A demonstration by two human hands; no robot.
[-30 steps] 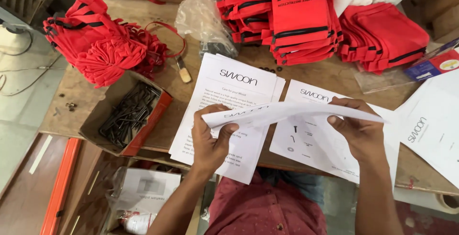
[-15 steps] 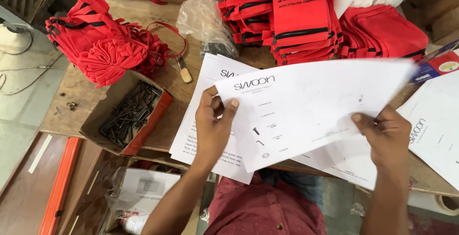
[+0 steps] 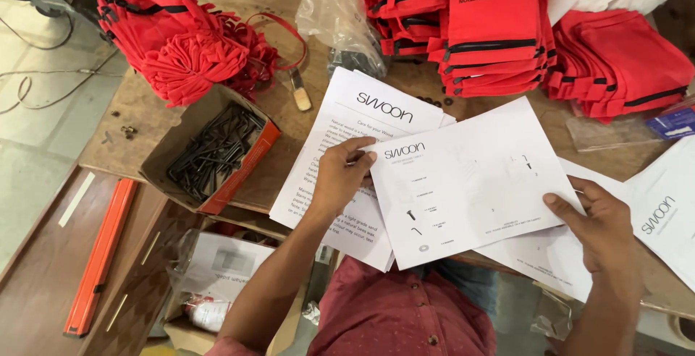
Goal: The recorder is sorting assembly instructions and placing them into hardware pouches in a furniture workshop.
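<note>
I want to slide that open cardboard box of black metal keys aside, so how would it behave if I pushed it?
The cardboard box looks heavy for its size, since black metal keys fill it in a loose heap. It sits partly over the worktop edge, so a push could probably tip it. The keys would likely shift and rattle, perhaps spilling over the low, torn-looking wall.

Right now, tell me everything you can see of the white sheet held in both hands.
The white sheet is thin printed paper, flat and unfolded, tilted slightly. Small dark part drawings run down its left side under a heading. The left hand pinches its upper left corner; the right hand grips its lower right edge. It hovers over other printed sheets on the wooden table.
</note>
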